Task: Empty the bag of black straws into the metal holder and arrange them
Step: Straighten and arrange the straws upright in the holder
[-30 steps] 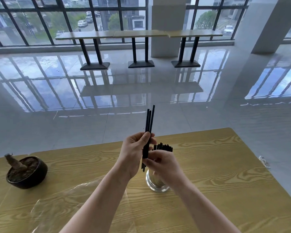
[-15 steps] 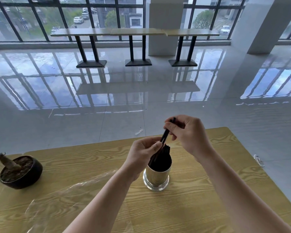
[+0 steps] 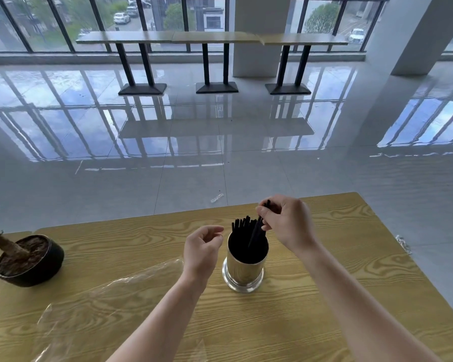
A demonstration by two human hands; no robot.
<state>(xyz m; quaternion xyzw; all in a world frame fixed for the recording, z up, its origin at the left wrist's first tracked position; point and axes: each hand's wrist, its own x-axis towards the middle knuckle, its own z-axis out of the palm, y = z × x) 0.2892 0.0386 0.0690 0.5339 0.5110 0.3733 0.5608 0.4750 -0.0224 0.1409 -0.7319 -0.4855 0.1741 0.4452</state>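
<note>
Head view: right hand (image 3: 285,222) pinching straws (image 3: 256,229) above metal holder (image 3: 245,265), feeding them in; left hand (image 3: 202,248) beside holder, loosely curled, holding nothing.

surface: wooden table (image 3: 351,257) | on it: metal holder (image 3: 243,273), clear plastic bag (image 3: 102,309), black bowl (image 3: 37,267)

Right hand (image 3: 285,222) pinches black straw (image 3: 256,229) over metal holder (image 3: 243,270); left hand (image 3: 202,249) loose beside holder.
</note>
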